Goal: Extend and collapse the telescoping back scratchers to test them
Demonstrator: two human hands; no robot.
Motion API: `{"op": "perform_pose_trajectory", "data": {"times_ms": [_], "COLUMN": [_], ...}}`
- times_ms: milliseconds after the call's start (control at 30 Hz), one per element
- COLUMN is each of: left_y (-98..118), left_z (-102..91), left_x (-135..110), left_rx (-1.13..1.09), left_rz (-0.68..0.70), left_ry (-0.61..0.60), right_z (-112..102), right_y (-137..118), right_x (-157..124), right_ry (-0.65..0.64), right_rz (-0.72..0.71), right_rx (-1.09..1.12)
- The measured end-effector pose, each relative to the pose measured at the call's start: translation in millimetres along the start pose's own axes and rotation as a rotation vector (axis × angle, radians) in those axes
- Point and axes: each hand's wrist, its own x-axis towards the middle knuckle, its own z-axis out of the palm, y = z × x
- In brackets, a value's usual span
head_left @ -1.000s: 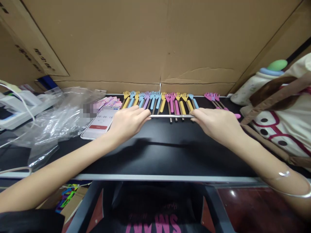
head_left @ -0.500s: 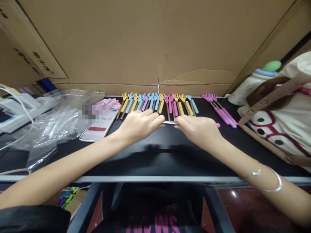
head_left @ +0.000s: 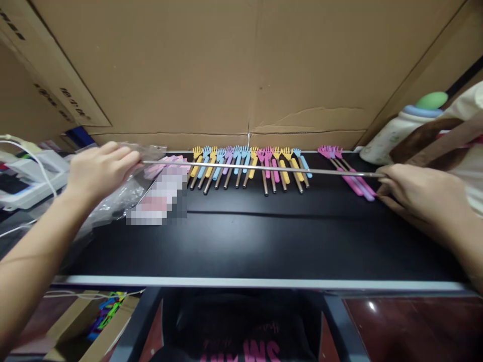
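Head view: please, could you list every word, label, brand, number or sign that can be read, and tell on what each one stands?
"SM": pink, upside down, on the black garment; the letters after it are partly cut off.
Smaller pink writing above: too faint to read.
Cardboard: dark printed characters at left, too blurred to read.
Phone: pixelated, nothing readable.
Rod: no readable text.

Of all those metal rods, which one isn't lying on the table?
The long rod held between left hand and right hand; the other rods lie on the table.
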Motion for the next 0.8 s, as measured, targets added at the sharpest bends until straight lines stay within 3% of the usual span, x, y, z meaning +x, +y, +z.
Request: {"op": "perform_pose_trajectory", "data": {"times_ms": [200, 433, 567, 667, 800], "left_y": [-7.5, -16.7, -16.6, 11.2, 92.4], "left_z": [0.6, 5.2, 11.9, 9.0, -9.8], "left_x": [-11.7, -14.4, -17.4, -3.3, 32.9], "left_rx": [-0.026, 0.089, 0.06, 0.035, -0.061], "left_rz": [-0.026, 0.088, 0.118, 0.219, 0.304], "left_ry": [0.0, 0.08, 0.111, 0.164, 0.158], "right_z": [-2.4, 2.1, 8.2, 4.0, -21.6], "right_y": [4.0, 3.2, 4.0, -16.9, -87.0], "right_x": [-5.0, 0.9, 8.2, 17.9, 33.2], "right_ry": [0.014, -0.02, 0.046, 0.13, 0.273], "right_rz": [-0.034, -0.046, -0.058, -0.11, -0.279], "right_rx": [0.004, 0.005, -0.004, 0.01, 0.081]}}
